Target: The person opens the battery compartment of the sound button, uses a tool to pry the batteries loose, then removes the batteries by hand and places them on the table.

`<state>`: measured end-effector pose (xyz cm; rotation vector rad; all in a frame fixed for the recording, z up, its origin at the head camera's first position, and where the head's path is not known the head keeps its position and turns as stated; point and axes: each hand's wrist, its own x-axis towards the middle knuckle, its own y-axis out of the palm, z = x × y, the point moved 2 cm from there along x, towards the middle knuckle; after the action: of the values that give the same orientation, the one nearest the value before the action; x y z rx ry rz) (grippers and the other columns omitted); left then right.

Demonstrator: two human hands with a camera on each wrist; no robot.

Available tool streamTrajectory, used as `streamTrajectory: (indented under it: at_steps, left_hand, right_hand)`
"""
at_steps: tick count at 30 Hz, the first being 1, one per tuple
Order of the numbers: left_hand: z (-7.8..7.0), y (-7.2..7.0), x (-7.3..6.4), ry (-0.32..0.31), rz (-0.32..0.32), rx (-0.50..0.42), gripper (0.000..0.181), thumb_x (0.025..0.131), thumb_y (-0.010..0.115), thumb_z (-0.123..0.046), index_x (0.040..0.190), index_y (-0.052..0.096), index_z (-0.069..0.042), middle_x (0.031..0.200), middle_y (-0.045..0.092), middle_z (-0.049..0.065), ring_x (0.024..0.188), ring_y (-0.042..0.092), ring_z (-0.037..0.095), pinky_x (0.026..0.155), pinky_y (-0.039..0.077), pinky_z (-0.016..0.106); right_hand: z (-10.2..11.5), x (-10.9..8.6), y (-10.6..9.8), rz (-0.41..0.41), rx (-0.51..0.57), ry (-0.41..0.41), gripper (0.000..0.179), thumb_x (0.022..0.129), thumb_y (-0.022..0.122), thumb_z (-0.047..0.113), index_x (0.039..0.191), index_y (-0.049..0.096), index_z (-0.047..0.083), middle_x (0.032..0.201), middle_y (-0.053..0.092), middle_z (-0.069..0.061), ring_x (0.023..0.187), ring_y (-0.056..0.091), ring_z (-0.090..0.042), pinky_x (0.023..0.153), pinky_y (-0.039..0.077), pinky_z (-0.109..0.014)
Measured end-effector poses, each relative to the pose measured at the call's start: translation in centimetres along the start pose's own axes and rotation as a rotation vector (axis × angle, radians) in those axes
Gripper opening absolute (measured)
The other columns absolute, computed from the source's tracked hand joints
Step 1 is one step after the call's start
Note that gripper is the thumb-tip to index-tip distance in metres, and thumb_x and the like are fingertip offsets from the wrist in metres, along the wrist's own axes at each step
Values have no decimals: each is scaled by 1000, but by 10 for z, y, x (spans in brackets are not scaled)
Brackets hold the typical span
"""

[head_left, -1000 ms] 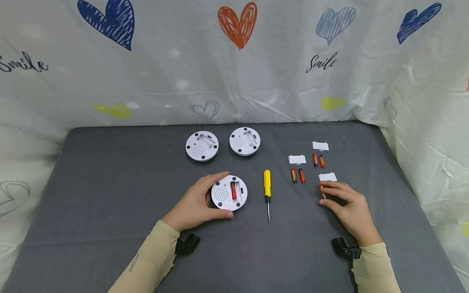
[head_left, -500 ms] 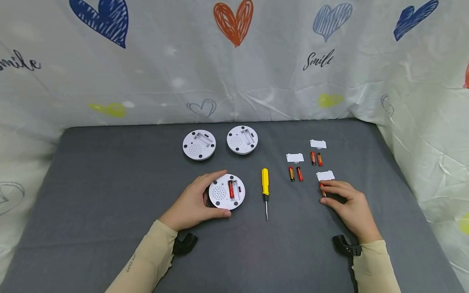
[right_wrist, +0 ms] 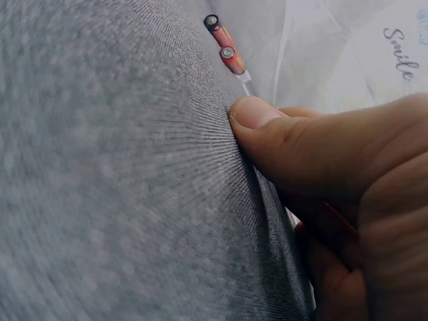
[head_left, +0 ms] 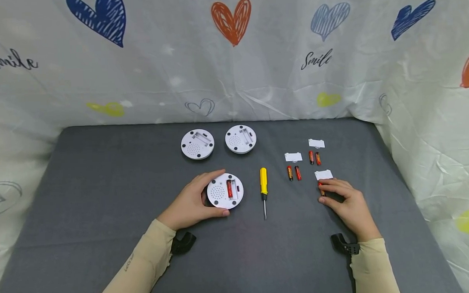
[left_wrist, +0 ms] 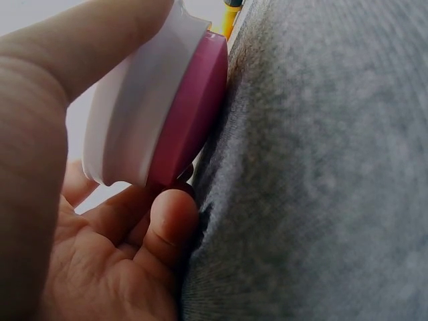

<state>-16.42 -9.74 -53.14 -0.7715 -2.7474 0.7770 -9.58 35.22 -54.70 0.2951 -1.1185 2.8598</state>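
My left hand point(head_left: 193, 202) grips a round white device point(head_left: 218, 193) by its rim, thumb on the near side. One red battery point(head_left: 230, 188) lies in its two-slot compartment; the other slot is bare. The left wrist view shows the device's white side and pink underside point(left_wrist: 190, 107) tilted against the cloth. Over on the right, my right hand point(head_left: 347, 203) pinches a red battery point(head_left: 321, 188) at the table, just below a white battery cover point(head_left: 323, 174). In the right wrist view the thumb point(right_wrist: 287, 137) touches the cloth and mostly hides what the fingers hold.
Two more round white devices point(head_left: 197, 144) point(head_left: 240, 139) stand at the back with bare compartments. A yellow-handled screwdriver point(head_left: 263, 182) lies between my hands. Two covers point(head_left: 293, 157) point(head_left: 316, 143) and two pairs of batteries point(head_left: 294, 173) point(head_left: 314, 158) lie at the right.
The whole head view has shifted slightly. My left hand stays on the device, and my right fingers stay at the battery with hardly any movement.
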Motion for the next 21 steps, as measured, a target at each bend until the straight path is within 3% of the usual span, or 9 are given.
streamTrajectory:
  at_steps: [7,11,15,21]
  left_hand:
    - [2,0,0,-17,8,0,105,77,103,-39,166,49,-22,157,55,-2,128,52,19,103,45,42]
    - [2,0,0,-20,12,-2,106,77,103,-40,166,48,-23,157,54,-3,127,52,19,103,45,42]
    - [2,0,0,-26,13,-2,106,77,103,-40,166,48,-23,157,54,-3,128,52,18,104,45,43]
    - [0,-1,-1,-29,12,-4,105,78,103,-39,166,48,-23,157,55,-2,125,52,19,101,45,43]
  right_hand:
    - [2,0,-1,9,8,0,35,87,94,6,120,85,11,134,75,-5,141,56,-35,116,30,-13]
    - [2,-2,-2,-2,50,18,34,87,93,5,119,86,11,137,74,-5,138,57,-21,114,33,-12]
    - [3,-3,-1,-55,104,46,31,86,93,2,116,86,10,137,73,-7,131,58,-4,109,37,-11]
    - [6,-3,3,-162,143,46,29,84,90,-10,111,84,0,130,73,-15,124,61,-6,106,41,-11]
